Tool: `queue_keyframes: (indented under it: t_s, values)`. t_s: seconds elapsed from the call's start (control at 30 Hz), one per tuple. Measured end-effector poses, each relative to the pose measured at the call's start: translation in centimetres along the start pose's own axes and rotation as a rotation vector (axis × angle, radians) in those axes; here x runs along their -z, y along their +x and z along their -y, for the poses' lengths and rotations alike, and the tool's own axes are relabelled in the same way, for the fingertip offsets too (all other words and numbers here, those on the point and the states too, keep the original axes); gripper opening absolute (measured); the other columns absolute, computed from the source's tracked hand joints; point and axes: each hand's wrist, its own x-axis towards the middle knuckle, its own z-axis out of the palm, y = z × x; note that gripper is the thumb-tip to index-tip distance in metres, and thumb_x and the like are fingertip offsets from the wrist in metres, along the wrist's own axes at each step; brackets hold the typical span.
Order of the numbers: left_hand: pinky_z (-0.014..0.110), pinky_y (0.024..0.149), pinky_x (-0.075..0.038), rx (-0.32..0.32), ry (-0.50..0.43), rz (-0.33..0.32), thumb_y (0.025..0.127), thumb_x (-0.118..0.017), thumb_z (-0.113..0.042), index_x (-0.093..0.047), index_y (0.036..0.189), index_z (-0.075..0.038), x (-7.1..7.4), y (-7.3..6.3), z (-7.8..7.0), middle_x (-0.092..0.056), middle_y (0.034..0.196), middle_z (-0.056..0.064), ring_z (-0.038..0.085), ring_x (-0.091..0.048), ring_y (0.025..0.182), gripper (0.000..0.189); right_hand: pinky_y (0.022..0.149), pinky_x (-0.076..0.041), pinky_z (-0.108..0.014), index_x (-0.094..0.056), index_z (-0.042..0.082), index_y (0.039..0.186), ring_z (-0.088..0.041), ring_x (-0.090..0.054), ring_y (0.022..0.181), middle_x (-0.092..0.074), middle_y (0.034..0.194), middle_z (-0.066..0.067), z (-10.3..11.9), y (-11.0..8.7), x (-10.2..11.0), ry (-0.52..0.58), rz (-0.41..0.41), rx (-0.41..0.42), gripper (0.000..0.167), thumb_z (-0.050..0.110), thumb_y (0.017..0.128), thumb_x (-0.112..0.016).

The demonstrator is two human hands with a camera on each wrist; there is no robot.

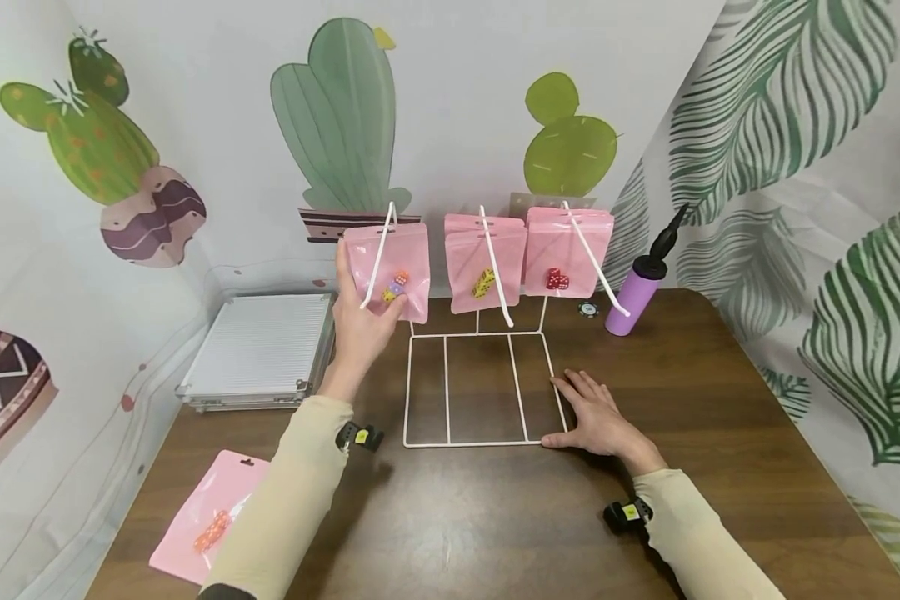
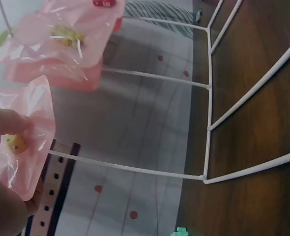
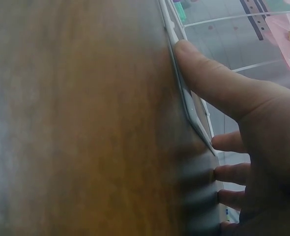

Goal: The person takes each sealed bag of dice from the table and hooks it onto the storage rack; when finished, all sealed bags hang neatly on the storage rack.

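My left hand [image 1: 362,333] pinches a pink zip bag [image 1: 411,250] by its left and lower part, thumb in front and fingers behind. Orange, purple and yellow dice show through it. This bag is on the left prong [image 1: 376,262] of a white wire display rack [image 1: 465,444], its top hole at the prong's back end. In the left wrist view, the thumb presses the bag [image 2: 34,110] beside a yellow die. My right hand [image 1: 596,421] spreads at the rack base's front right corner, thumb on the front wire and fingers along the right side, fairly straight.
Pink bags with yellow dice [image 1: 461,287] and red dice [image 1: 540,275] hang on the other prongs. Another pink bag [image 1: 183,521] lies at front left. A silver case [image 1: 258,342] stands at left, a purple pump [image 1: 633,300] and a poker chip [image 1: 588,309] at back right.
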Motion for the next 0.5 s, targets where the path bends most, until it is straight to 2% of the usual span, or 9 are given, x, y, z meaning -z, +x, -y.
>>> queue_keyframes:
  t_s: [0.23,0.5]
  values:
    - [0.046,0.073,-0.050,0.008,0.021,0.003,0.074,-0.082,-0.016,-0.008,0.156,-0.032,-1.6,2.1,1.6,-0.053,0.136,0.021,0.034,-0.059,0.087,0.112,0.112,-0.012,-0.070,-0.037,0.004,0.148,-0.050,-0.016,0.142,-0.026,0.154,-0.028,-0.1,0.1,-0.1,0.000,0.002,-0.001,0.109,0.062,0.066,-0.080]
    - [0.048,0.077,-0.050,0.012,0.022,0.000,0.073,-0.083,-0.017,-0.007,0.156,-0.033,-2.3,2.8,2.1,-0.049,0.141,0.021,0.036,-0.058,0.093,0.114,0.112,-0.013,-0.070,-0.037,0.005,0.148,-0.049,-0.016,0.143,-0.026,0.154,-0.028,-0.1,0.1,0.0,0.003,-0.001,-0.001,0.108,0.061,0.066,-0.080]
